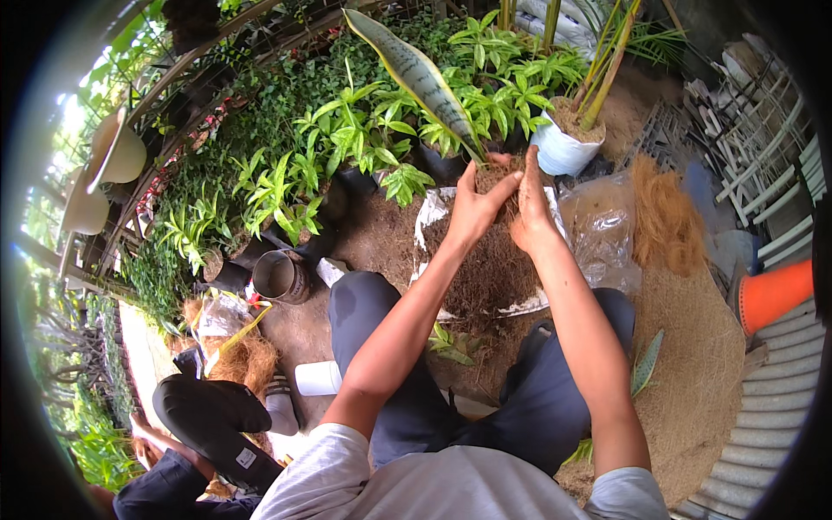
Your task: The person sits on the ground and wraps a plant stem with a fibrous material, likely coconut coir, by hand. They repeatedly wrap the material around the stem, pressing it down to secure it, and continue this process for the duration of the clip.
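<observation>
A snake plant leaf [426, 84] with yellow edges rises from a brown clump of fibrous root material [504, 175]. My left hand [478, 201] cups the clump from the left, its thumb reaching across the front. On the other side my right hand [534, 211] presses against the same clump with its fingers pointing up. Below both hands, dark loose potting material [491, 273] is heaped on a white sack [429, 211] between my knees. My palms hide part of the clump and the leaf's base.
Leafy potted plants [364, 130] line the far side. Right of the sack are a plastic bag [601, 221], coconut fibre [666, 218] and an orange cone [777, 296]. A metal can [279, 276] and white container [318, 378] stand or lie left. Another person's leg [214, 409] is lower left.
</observation>
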`<act>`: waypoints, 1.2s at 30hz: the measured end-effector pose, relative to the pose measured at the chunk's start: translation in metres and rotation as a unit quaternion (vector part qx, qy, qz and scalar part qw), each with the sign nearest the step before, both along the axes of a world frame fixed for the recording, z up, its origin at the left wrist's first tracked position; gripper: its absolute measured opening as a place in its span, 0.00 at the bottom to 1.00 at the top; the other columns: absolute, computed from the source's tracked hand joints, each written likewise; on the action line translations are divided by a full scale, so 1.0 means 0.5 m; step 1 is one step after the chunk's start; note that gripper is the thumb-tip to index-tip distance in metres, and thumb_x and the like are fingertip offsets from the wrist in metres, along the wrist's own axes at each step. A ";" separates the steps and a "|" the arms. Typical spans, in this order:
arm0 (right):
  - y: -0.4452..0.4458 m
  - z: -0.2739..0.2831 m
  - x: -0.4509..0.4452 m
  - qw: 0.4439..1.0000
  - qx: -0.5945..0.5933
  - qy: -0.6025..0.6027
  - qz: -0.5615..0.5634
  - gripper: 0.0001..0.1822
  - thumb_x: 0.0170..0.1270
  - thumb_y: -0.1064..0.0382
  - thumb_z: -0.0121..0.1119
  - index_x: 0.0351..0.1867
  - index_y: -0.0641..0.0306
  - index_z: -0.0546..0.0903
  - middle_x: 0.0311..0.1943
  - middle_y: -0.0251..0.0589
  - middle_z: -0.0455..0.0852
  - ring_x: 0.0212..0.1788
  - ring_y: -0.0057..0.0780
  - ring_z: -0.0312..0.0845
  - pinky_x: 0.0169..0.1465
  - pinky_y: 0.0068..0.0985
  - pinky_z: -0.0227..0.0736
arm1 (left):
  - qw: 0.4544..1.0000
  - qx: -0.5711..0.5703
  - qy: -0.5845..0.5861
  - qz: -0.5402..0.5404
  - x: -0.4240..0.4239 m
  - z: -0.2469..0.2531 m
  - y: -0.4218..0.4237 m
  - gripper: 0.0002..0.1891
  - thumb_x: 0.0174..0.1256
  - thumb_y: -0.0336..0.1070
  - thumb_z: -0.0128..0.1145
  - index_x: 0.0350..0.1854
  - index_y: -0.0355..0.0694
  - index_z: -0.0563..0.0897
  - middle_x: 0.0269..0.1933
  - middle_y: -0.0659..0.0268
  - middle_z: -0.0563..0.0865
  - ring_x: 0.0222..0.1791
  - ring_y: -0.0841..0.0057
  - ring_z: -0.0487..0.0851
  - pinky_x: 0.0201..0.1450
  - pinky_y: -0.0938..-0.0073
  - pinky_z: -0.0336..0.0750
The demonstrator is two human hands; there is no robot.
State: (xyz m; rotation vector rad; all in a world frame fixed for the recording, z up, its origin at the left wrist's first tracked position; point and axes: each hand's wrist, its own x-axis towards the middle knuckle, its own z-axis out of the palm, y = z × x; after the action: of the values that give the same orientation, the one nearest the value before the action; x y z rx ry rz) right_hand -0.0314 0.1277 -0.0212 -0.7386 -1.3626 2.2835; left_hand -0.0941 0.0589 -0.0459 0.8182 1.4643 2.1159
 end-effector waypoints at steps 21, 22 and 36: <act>0.038 0.019 0.016 0.966 0.231 -0.011 -0.118 0.46 0.62 0.23 0.44 0.70 0.56 0.66 0.70 0.49 0.62 0.74 0.43 0.53 0.71 0.58 0.46 | 0.934 0.132 -0.323 -0.081 -0.049 0.009 -0.020 0.12 0.63 0.39 0.59 0.46 0.47 0.74 0.42 0.68 0.82 0.41 0.75 0.82 0.38 0.65 0.82; 0.026 0.018 0.011 0.958 0.269 -0.024 -0.094 0.44 0.65 0.27 0.42 0.70 0.59 0.64 0.71 0.51 0.61 0.74 0.45 0.53 0.72 0.54 0.48 | 0.947 0.074 -0.310 -0.049 -0.038 0.011 -0.018 0.13 0.62 0.38 0.60 0.47 0.47 0.74 0.43 0.67 0.82 0.41 0.74 0.82 0.37 0.65 0.83; -0.010 -0.030 -0.035 0.872 0.478 -0.100 0.032 0.48 0.69 0.27 0.21 0.73 0.70 0.56 0.74 0.61 0.50 0.78 0.54 0.38 0.78 0.45 0.34 | 0.966 0.125 -0.226 0.003 -0.020 -0.029 0.008 0.14 0.72 0.41 0.56 0.52 0.41 0.74 0.43 0.65 0.82 0.42 0.76 0.81 0.46 0.72 0.78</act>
State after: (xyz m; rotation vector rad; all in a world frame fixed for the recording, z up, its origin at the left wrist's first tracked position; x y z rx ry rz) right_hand -0.0489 0.1228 -0.0363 -0.5662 -2.3237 1.2644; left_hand -0.1043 0.0628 -0.0605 0.3695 0.9780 2.3249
